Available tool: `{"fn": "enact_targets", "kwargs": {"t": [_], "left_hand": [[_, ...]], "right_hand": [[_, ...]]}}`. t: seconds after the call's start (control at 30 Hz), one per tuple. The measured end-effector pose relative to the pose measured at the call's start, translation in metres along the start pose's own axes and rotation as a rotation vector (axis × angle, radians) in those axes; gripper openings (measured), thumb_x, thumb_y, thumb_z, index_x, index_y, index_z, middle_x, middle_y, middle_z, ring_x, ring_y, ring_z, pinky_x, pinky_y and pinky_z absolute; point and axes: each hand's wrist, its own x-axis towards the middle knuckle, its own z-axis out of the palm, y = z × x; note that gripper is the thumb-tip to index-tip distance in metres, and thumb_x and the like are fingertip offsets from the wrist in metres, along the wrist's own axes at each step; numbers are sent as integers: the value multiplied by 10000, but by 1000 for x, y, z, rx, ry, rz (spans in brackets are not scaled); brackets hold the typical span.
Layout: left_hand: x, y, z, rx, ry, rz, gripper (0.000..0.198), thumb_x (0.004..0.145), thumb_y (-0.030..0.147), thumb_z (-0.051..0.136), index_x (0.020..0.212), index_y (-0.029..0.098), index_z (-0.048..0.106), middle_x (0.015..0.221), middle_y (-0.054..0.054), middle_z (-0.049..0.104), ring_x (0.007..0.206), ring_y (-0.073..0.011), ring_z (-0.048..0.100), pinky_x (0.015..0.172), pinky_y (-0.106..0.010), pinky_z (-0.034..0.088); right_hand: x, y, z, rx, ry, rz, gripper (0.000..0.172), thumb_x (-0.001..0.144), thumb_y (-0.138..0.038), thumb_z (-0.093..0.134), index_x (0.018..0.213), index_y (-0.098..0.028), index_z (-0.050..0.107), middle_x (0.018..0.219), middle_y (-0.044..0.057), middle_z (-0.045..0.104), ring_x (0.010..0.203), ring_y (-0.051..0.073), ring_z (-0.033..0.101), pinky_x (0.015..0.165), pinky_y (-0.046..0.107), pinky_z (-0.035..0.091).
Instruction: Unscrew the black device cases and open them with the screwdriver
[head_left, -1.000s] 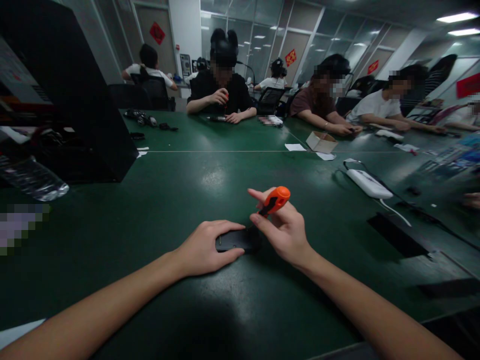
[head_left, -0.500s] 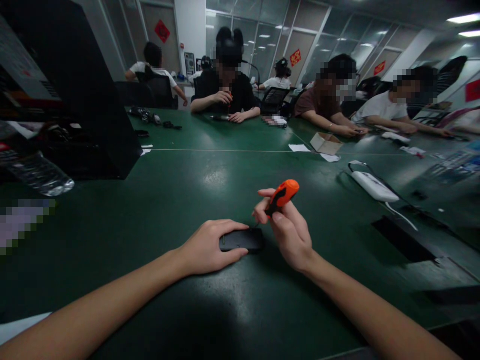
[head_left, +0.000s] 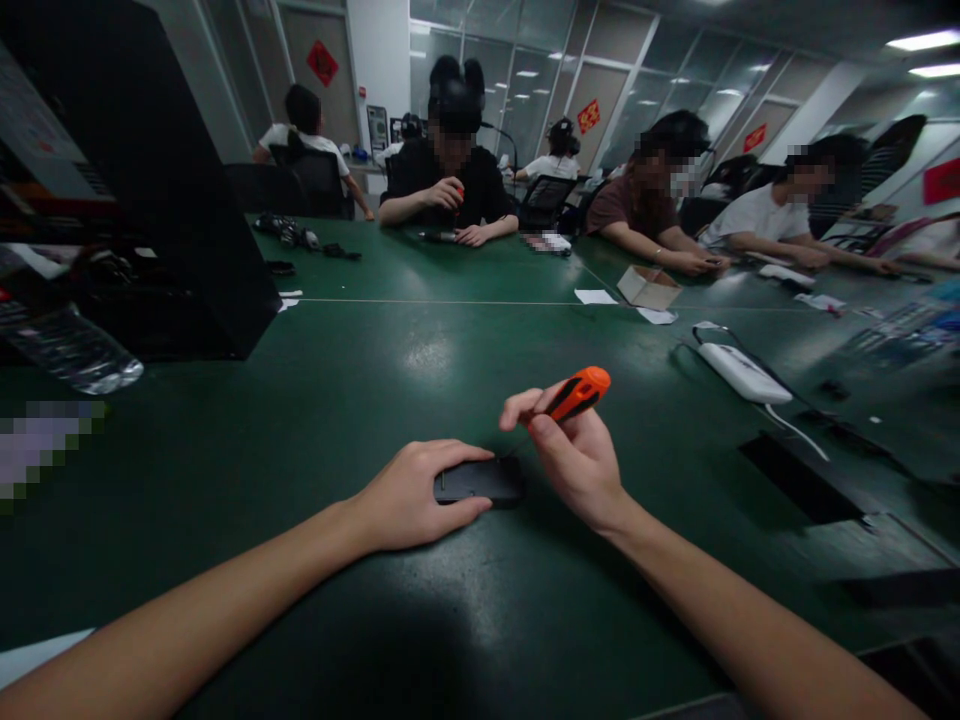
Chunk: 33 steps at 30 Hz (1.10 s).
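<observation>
Bare forearms (head_left: 247, 597), bare hands (head_left: 416, 497), slender wrists (head_left: 358, 524)

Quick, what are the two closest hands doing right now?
Left hand: holding a flat black object between thumb and fingers on the green table.
Right hand: closed, holding an orange-and-black screwdriver.

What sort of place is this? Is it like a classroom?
Probably a workroom, though a classroom is possible. The right hand holds an orange screwdriver by a small black case, and other people sit at the green tabletop.
</observation>
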Motion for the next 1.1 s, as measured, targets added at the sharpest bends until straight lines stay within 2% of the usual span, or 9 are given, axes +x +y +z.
{"fn": "enact_targets", "kwargs": {"t": [0.07, 0.13, 0.23, 0.37, 0.53, 0.77, 0.93, 1.1], "left_hand": [[0, 0, 0, -1, -2, 4, 429, 871, 358, 736, 1263, 201, 663, 1209, -73, 737, 1070, -249, 705, 961, -360, 533], [0, -1, 0, -3, -7, 8, 429, 875, 353, 733, 1270, 203, 659, 1210, -69, 736, 1064, -244, 707, 954, -352, 534], [-1, -2, 0, -1, -6, 16, 435, 879, 354, 731, 1281, 206, 650, 1223, -64, 729, 1074, -236, 701, 958, -344, 529], [-1, -3, 1, 12, -4, 21, 438, 872, 355, 741, 1274, 211, 649, 1206, -59, 733, 1061, -233, 701, 952, -345, 525], [-1, -4, 2, 20, -5, 25, 444, 868, 347, 745, 1277, 209, 642, 1179, -54, 737, 1037, -229, 704, 919, -343, 531], [0, -3, 1, 26, -9, 29, 414, 861, 327, 749, 1246, 209, 649, 1168, -50, 733, 1033, -228, 699, 918, -353, 539], [-2, -2, 1, 30, 18, 101, 417, 870, 268, 737, 1264, 199, 620, 1231, -75, 697, 1120, -234, 663, 990, -363, 524], [-4, -1, 2, 27, 58, 165, 419, 866, 256, 733, 1262, 189, 612, 1223, -99, 693, 1129, -249, 658, 991, -387, 537]], "right_hand": [[1, -3, -4, -122, 51, -29, 134, 914, -348, 683, 938, -233, 619, 943, 23, 657, 888, 168, 629, 819, 325, 521], [2, -8, -7, -242, 60, -65, 108, 877, -307, 729, 935, -230, 682, 921, 20, 667, 864, 164, 640, 791, 310, 535], [1, -15, -7, -321, 78, -95, 181, 875, -248, 729, 1054, -233, 706, 881, 16, 700, 816, 162, 677, 777, 320, 573], [-4, -20, 1, -235, 150, -126, 444, 907, -218, 687, 1331, -272, 565, 903, 11, 720, 812, 169, 718, 733, 338, 625], [-10, -18, 11, -238, 72, -181, 641, 949, -208, 626, 1506, -362, 349, 921, 8, 710, 837, 189, 739, 757, 411, 663], [-12, -13, 11, -180, 29, -197, 662, 950, -144, 605, 1499, -407, 347, 970, 6, 701, 900, 182, 733, 798, 404, 666], [-12, -15, 9, -197, -31, -253, 658, 957, -135, 595, 1500, -393, 329, 993, 15, 689, 929, 183, 736, 821, 398, 661], [-13, -12, 10, -266, 25, -244, 667, 950, -148, 605, 1507, -365, 310, 973, 19, 681, 898, 195, 736, 796, 424, 664]]}}
